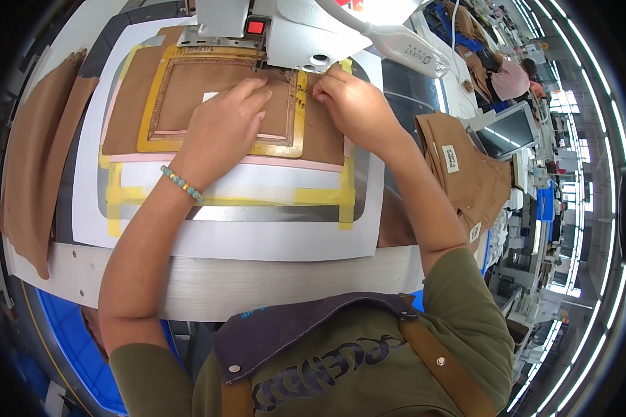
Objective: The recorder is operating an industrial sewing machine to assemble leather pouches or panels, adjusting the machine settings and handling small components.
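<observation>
My left hand (228,119) lies flat on brown fabric (124,119), its fingers stretched toward the needle area of a white sewing machine (295,31). Around that fabric area sits a yellow rectangular template frame (147,128), partly covered by my left hand and wrist. Just right of the machine head, my right hand (360,110) is closed, fingertips pinched together close to the fabric's right side. Whatever they may hold is too small to make out. Beneath the fabric is a white sheet (278,243) with yellow tape (257,197) along its cut-out.
Folded brown fabric pieces (459,156) with white labels are stacked at the right, near a dark screen (504,133). More brown cloth (38,153) hangs over the left table edge. A blue bin (73,340) stands below. Another person (511,80) is in the background.
</observation>
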A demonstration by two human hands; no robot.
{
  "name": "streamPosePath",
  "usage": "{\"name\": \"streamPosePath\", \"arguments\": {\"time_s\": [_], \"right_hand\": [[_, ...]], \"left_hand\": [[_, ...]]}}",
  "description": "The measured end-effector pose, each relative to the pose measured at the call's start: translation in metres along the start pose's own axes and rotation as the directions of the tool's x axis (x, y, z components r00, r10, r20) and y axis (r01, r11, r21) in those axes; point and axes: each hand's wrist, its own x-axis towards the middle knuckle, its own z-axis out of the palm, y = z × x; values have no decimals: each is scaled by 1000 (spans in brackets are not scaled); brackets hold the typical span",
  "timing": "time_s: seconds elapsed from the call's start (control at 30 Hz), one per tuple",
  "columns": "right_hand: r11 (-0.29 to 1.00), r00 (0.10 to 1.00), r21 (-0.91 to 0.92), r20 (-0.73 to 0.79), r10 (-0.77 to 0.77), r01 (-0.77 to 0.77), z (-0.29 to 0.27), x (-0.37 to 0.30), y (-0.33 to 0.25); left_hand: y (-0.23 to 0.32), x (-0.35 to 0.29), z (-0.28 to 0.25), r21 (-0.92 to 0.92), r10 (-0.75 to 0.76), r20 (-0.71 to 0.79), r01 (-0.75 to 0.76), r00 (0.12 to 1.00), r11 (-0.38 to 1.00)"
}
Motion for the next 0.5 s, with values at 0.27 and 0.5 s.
{"name": "streamPosePath", "arguments": {"time_s": [0.27,0.5], "right_hand": [[826,989,559,146,-6,-77,10,2,4],[755,982,635,176,70,-167,26,8,-1]], "left_hand": [[3,4,2,110,98,88,-107,991,988],[3,6,1,215,136,164,-169,977,962]]}}
